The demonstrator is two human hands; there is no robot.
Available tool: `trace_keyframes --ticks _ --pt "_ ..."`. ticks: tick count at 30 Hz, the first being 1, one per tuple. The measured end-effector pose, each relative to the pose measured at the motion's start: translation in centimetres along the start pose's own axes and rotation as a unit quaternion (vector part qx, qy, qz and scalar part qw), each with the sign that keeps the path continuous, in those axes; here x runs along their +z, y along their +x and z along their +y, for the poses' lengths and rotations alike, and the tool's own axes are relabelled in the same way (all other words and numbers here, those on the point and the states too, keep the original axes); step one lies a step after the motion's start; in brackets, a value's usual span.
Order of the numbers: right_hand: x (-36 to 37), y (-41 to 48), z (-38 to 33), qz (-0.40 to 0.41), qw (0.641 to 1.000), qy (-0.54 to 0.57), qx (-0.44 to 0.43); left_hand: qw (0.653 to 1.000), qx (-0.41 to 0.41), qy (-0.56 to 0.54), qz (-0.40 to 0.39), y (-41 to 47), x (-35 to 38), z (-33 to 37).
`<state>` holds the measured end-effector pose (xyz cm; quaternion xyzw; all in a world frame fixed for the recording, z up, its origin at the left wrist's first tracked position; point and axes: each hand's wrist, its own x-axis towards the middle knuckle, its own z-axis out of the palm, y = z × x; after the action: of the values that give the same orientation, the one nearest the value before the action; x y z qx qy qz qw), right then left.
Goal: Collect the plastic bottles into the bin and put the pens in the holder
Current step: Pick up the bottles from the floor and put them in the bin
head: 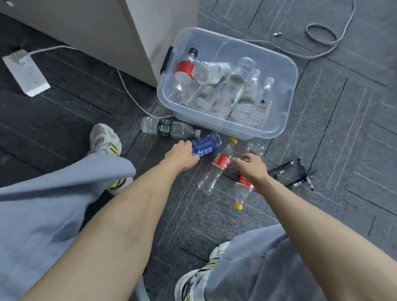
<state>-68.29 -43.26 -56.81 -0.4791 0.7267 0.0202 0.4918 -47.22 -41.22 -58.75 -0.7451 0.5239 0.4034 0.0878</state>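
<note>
A clear plastic bin (287,69) on the carpet holds several empty bottles. In front of it lie a green-labelled bottle (169,127), a blue-labelled bottle (205,145), a red-labelled bottle with a yellow cap (217,168), another red-labelled one (242,191) and a small clear bottle (255,148). My left hand (181,155) is closed around the blue-labelled bottle. My right hand (252,165) hovers with its fingers spread, touching the first red-labelled bottle. Several pens (299,174) lie to the right. No pen holder is in view.
A white cabinet (130,27) stands left of the bin. A power strip (25,72) and its cable (131,94) lie at left, and a looped grey cable (323,35) at the back right. My shoes (105,139) and trouser legs flank the bottles.
</note>
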Motion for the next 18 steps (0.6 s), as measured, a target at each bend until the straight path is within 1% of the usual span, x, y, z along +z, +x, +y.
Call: trace_keyframes --ticks 5,7,9,11,13,15,18 --pt "0.3 2.4 2.3 0.004 1.000 -0.018 0.023 0.999 0.000 0.043 0.009 5.8 4.0 0.8" --pt "0.7 2.8 3.2 0.005 0.999 -0.030 0.021 0.996 0.003 0.089 0.024 7.6 5.6 0.7" --pt "1.1 2.8 4.1 0.002 0.999 -0.036 0.021 0.988 0.032 0.145 0.045 8.9 6.8 0.1" --pt "1.7 2.7 5.0 -0.006 0.999 -0.036 0.020 0.984 0.038 0.164 0.049 9.6 7.8 -0.9" --pt "2.2 2.6 5.7 -0.014 0.999 -0.040 0.024 0.993 0.002 0.117 0.021 9.3 8.5 -1.8" --pt "3.0 2.7 6.1 -0.023 0.998 -0.055 0.020 0.998 -0.041 0.032 -0.018 7.3 9.0 -2.7" --pt "4.4 3.8 5.8 -0.040 0.995 -0.096 0.008 0.995 -0.082 -0.059 -0.019 2.4 9.5 -4.3"
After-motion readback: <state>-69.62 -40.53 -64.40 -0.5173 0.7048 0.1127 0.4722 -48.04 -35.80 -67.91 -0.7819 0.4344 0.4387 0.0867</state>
